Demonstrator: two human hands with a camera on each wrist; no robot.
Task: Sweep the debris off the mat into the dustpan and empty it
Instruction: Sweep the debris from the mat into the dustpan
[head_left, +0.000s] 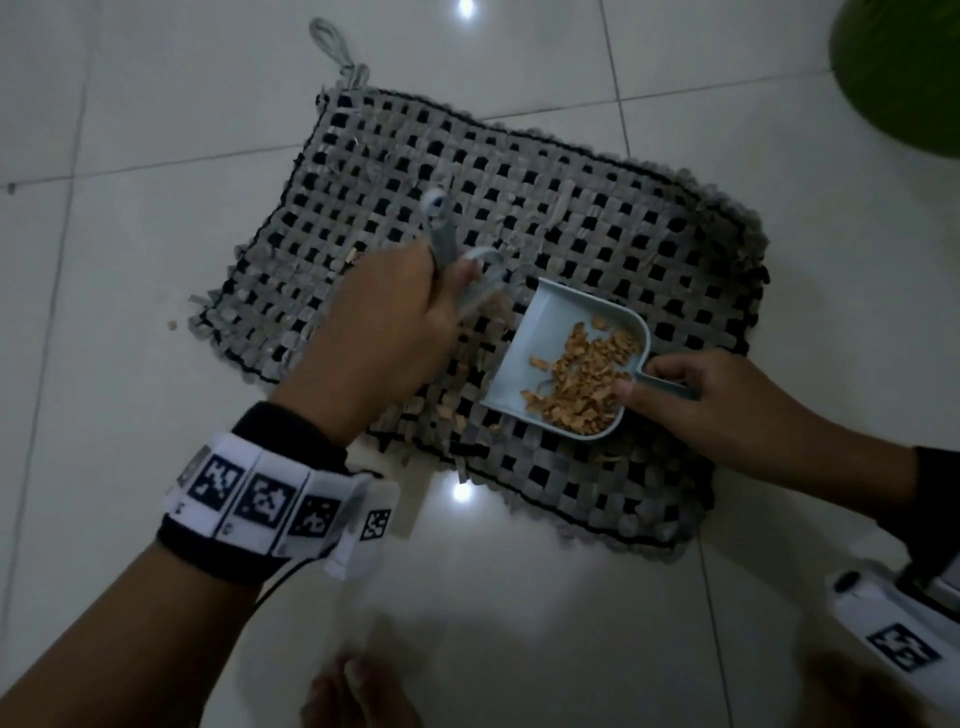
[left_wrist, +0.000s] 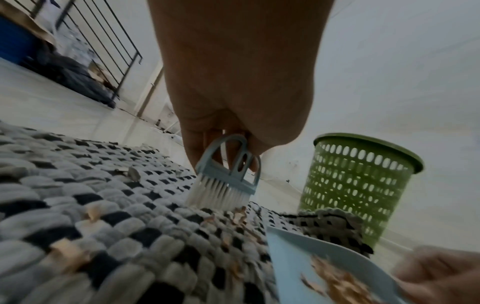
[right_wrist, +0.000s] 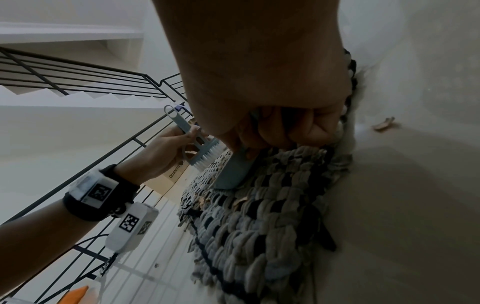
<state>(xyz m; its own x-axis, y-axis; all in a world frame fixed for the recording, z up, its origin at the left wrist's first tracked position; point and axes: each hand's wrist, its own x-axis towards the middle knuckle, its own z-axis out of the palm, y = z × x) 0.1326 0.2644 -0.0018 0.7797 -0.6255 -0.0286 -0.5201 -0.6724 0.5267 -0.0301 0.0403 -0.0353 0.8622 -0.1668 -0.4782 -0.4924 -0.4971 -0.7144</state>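
Most debris (head_left: 584, 384) already heaped in dustpan (head_left: 550, 332), resting on mat (head_left: 597, 208) right of centre. Right hand (head_left: 691, 395) pinches dustpan handle; left hand (head_left: 384, 322) grips brush (left_wrist: 223, 174), bristles on weave. Few flakes (left_wrist: 239, 216) left near pan lip. Emptying into green bin (left_wrist: 361, 185), far right, not yet done.

The mat (head_left: 519, 218) lies on the floor (head_left: 156, 130). The dustpan (head_left: 545, 332) rests on the mat toward its near right corner, debris (head_left: 582, 379) inside it. The brush (left_wrist: 226, 174) stands on the mat just left of the dustpan. The bin (left_wrist: 358, 185) stands on the floor beyond the mat's far right corner.
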